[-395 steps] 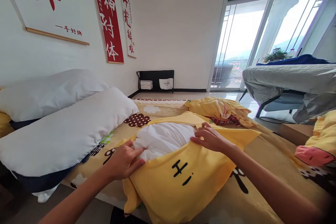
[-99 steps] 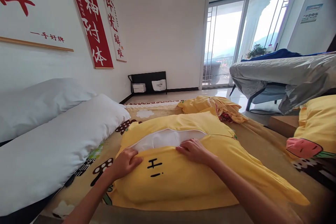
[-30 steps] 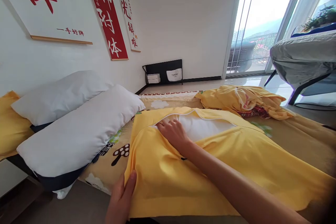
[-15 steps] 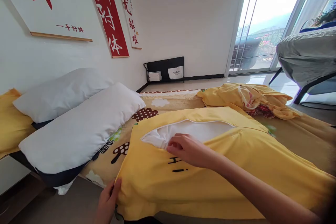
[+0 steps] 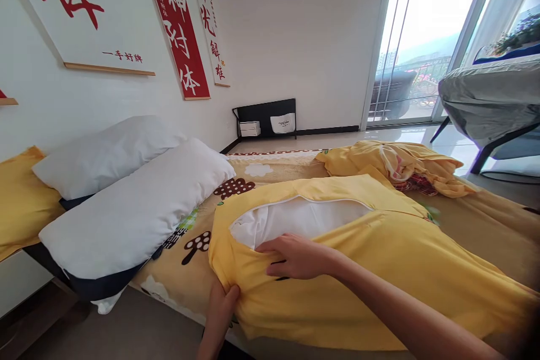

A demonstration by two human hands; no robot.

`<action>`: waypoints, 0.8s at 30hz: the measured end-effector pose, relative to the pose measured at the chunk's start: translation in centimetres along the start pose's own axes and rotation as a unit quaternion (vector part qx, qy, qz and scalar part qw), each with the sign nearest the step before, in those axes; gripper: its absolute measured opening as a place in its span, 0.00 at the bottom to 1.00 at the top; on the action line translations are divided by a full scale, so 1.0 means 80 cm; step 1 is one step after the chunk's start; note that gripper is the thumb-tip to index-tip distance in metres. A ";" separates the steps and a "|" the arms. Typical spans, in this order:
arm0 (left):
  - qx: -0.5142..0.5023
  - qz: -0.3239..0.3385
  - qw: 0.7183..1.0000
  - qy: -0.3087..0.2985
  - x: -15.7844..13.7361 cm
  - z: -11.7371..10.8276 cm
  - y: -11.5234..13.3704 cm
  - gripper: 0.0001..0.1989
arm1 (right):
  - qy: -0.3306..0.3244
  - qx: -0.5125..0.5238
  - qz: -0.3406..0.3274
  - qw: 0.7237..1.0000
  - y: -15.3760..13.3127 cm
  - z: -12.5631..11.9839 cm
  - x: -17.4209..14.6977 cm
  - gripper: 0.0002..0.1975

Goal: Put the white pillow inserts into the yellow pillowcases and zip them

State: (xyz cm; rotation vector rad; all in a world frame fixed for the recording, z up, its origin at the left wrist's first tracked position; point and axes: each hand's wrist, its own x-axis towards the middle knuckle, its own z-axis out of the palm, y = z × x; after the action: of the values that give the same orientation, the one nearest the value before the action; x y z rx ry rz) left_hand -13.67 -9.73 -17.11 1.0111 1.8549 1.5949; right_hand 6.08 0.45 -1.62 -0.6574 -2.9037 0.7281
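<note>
A yellow pillowcase (image 5: 371, 270) lies across the near side of the bed, its long zip opening gaping. White pillow-like filling (image 5: 304, 216) shows inside that slit. My right hand (image 5: 297, 257) is at the near lip of the opening, thumb and fingers closed on the yellow cloth, covering part of the dark print. Lower down, my left hand (image 5: 221, 306) grips the left end of the pillowcase, and the fabric bunches into folds around its thumb. Part of the left hand's fingers is hidden under the cloth.
Two white pillows, the nearer one (image 5: 139, 214) and the farther one (image 5: 109, 149), lie at the left beside a yellow pillow (image 5: 25, 202). A crumpled yellow cloth (image 5: 392, 163) rests on the patterned bedsheet (image 5: 274, 166). A grey-covered chair (image 5: 489, 95) stands at the right.
My left hand has moved right and slightly up, gathering the pillowcase's left end inward. My right hand has come down a little, its fingers on the opening's near edge.
</note>
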 end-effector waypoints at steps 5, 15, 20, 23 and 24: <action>-0.055 0.006 0.998 0.040 -0.018 -0.019 0.001 0.26 | 0.027 -0.085 0.060 0.994 0.007 0.012 0.026 0.23; -0.091 -0.054 0.994 -0.011 -0.041 -0.030 0.003 0.29 | -0.014 -0.163 0.021 0.986 -0.013 0.000 0.059 0.12; 0.037 -0.038 0.999 0.007 -0.041 -0.032 -0.015 0.31 | 0.119 -0.243 -0.090 0.959 0.005 0.005 0.042 0.13; 0.102 -0.030 0.994 0.015 -0.044 -0.042 -0.013 0.28 | 0.059 -0.260 -0.060 0.962 0.004 0.023 0.056 0.10; 0.113 -0.017 0.993 0.018 -0.046 -0.044 -0.008 0.26 | 0.040 -0.267 -0.032 0.962 0.001 0.027 0.065 0.10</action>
State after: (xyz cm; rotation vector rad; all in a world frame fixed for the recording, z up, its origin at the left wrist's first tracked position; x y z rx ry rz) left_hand -14.27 -14.81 -17.41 1.0450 2.1025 1.4157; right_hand 1.00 1.77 -3.70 -0.6057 -3.0291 -0.1055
